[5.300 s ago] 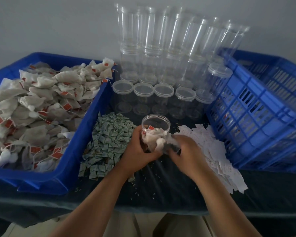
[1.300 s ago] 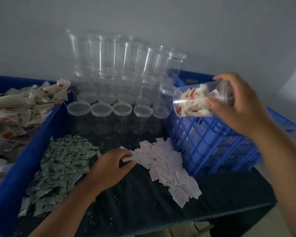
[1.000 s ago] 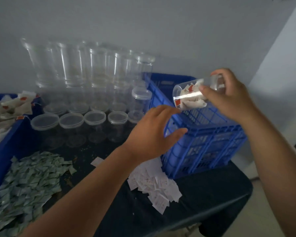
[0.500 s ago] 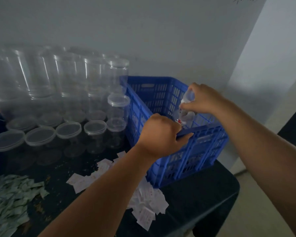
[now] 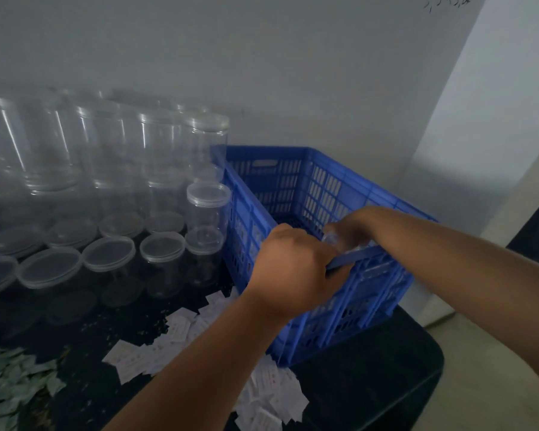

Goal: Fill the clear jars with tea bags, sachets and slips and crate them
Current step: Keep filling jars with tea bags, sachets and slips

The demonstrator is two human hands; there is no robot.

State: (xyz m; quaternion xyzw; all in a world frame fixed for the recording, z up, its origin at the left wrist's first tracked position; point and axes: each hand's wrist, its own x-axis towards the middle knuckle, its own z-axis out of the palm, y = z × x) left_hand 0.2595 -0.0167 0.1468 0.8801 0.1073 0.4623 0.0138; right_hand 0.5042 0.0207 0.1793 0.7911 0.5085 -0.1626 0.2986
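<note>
Both hands at the blue crate, clear jar low inside it.
Far left of the left hand, green sachets [image 5: 10, 387] lie heaped at the table edge. Behind them are rows of lidded jars [image 5: 109, 253], with taller stacks at the wall. White slips [image 5: 178, 329] are scattered below and left of the left wrist, some hidden under the forearm. The left hand [image 5: 293, 272] clamps the crate [image 5: 321, 181] by its near rim, fingers curled over the top bar. Just right of it, past the rim, the right hand [image 5: 352, 228] reaches down inside, fingers apparently wrapped round a clear jar [image 5: 338, 242]. It is blurred, contents unreadable. The jar is just behind the near wall, between the two hands. The crate stands on the dark table [image 5: 371, 368], its corner among the slips.
</note>
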